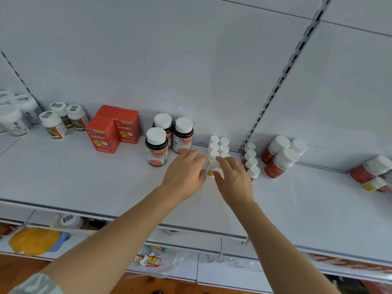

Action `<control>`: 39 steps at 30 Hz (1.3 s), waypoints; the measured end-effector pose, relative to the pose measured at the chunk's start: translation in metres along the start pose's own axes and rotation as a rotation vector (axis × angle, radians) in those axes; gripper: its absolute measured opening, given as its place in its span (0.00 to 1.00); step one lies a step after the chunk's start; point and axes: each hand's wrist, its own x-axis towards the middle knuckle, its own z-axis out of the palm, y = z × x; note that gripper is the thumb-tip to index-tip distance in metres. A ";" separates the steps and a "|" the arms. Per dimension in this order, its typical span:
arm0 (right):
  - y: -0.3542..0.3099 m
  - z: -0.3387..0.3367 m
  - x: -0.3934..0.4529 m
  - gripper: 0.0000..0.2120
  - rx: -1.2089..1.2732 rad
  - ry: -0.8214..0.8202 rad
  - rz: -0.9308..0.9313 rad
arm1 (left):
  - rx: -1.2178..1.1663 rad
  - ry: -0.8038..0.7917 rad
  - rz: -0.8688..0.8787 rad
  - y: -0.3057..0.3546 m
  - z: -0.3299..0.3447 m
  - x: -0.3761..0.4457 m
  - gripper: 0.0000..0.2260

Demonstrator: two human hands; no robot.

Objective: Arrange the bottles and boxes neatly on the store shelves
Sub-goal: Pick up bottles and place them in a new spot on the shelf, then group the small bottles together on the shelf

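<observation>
— Small white-capped bottles (219,148), two rows, upright on the white shelf (84,181), just right of centre. Front one of the left row (212,166) with a yellow band at the base.

— Hands?

— Both at that front end. Left hand (185,175) at nine o'clock from the yellow-banded bottle, fingers loosely bent, tips towards the cluster; touching or just short of it, cannot tell. Nothing visibly held. Right hand (233,179) at four o'clock from the same bottle, fingers curled over the front caps, thumb low beside the yellow band. Looks like a grip on the front bottle, though partly hidden by the hand itself.

— Around the cluster?

— At nine o'clock, three dark bottles with white lids and pink labels (156,146), close together, upright. Further along at nine to ten o'clock, red boxes (112,129), four in a block, touching. Beyond those, white bottles with green and orange labels (61,122), then larger white jars (14,115) at the far left edge.

— And the other way?

— At three o'clock, past the slotted upright (282,77), a single row of small red-labelled bottles (250,160), then bigger red bottles with white lids (280,158). Far right, more red bottles lying tilted (371,170).

— Below?

— Lower shelf at six o'clock: crumpled plastic and a red-and-white packet (148,261); yellow packets (31,240) at eight o'clock.
</observation>
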 end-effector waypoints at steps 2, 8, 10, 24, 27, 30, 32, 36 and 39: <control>0.005 -0.012 -0.004 0.16 -0.027 0.033 -0.016 | -0.011 0.039 0.014 0.007 -0.001 0.007 0.12; 0.048 -0.058 -0.025 0.10 -0.174 0.127 -0.035 | -0.043 0.099 0.120 0.055 0.005 0.030 0.13; 0.067 -0.076 -0.037 0.10 -0.213 0.142 -0.023 | -0.055 0.102 0.145 0.077 0.012 0.034 0.14; 0.263 -0.222 -0.169 0.14 -0.320 0.120 0.171 | -0.102 0.043 0.243 0.311 0.085 0.056 0.17; 0.303 -0.245 -0.188 0.14 -0.315 0.080 0.240 | -0.121 -0.003 0.246 0.353 0.102 0.062 0.18; 0.330 -0.259 -0.191 0.14 -0.307 0.082 0.266 | -0.120 -0.040 0.240 0.379 0.117 0.075 0.18; 0.344 -0.261 -0.185 0.14 -0.301 0.091 0.281 | -0.124 -0.062 0.226 0.391 0.126 0.088 0.18; 0.370 -0.259 -0.168 0.14 -0.288 0.090 0.294 | -0.134 -0.081 0.196 0.402 0.146 0.120 0.19; 0.390 -0.256 -0.151 0.15 -0.285 0.051 0.295 | -0.168 -0.083 0.174 0.408 0.162 0.148 0.19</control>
